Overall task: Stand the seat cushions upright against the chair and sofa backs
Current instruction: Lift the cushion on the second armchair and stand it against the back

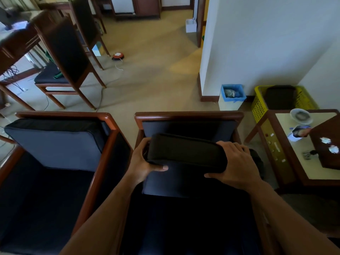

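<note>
Both hands, left hand [143, 159] and right hand [237, 162], clasp the upright seat cushion [185, 153], its long axis left-right.

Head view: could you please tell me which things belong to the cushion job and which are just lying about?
Job: cushion, left hand, right hand, right chair, left chair, its upright cushion.
Lying about: bin, yellow basket, side table.

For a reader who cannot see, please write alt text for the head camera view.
Both hands, left hand and right hand, grip the top edge of a dark seat cushion, holding it upright in a wooden armchair. In the chair to the left, another cushion leans against the back.
</note>
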